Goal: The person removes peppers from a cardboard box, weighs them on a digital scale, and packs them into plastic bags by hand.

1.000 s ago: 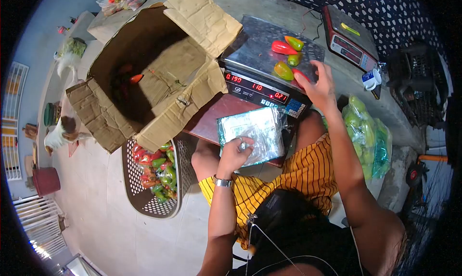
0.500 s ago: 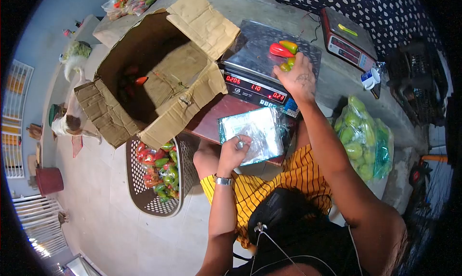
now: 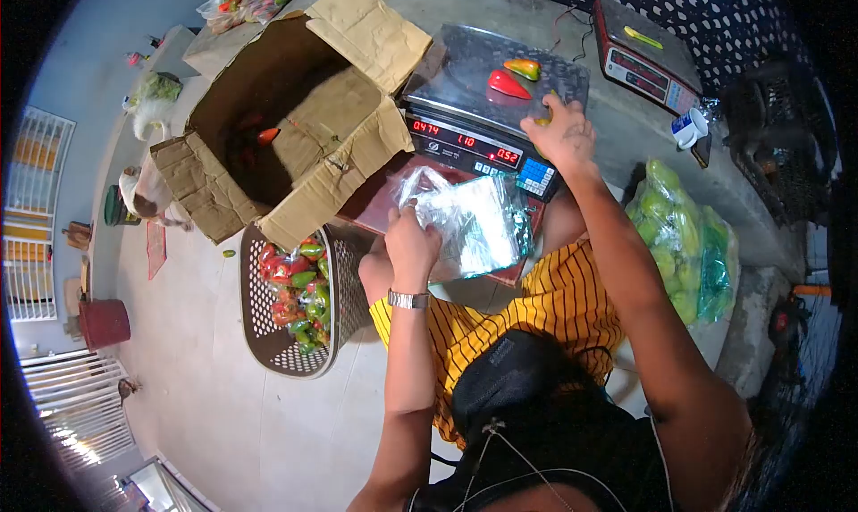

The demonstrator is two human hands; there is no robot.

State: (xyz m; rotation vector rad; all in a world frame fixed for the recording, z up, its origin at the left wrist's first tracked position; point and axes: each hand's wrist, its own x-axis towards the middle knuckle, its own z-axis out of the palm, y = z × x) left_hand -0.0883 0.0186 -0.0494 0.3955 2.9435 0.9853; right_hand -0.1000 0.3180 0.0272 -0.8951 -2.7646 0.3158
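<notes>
A red pepper (image 3: 509,84) and an orange-green pepper (image 3: 523,68) lie on the steel plate of the digital scale (image 3: 465,65), whose red display is lit. At the plate's right side my right hand (image 3: 561,137) is closed around green peppers (image 3: 543,121), mostly hidden under its fingers. My left hand (image 3: 414,242) pinches the edge of a clear plastic bag (image 3: 433,190) on a stack of bags (image 3: 487,222), over the dark red surface in front of the scale. A silver watch is on my left wrist.
An open cardboard box (image 3: 295,119) with a few peppers stands left of the scale. Below it is a basket (image 3: 335,306) of bagged peppers. A second scale (image 3: 643,61), a mug (image 3: 688,129) and bags of green produce (image 3: 666,244) are at the right. A dog (image 3: 147,190) is far left.
My right hand has gathered peppers at the plate's right side. My left hand has moved left and up, lifting a bag's edge. The first number on the display has risen.
</notes>
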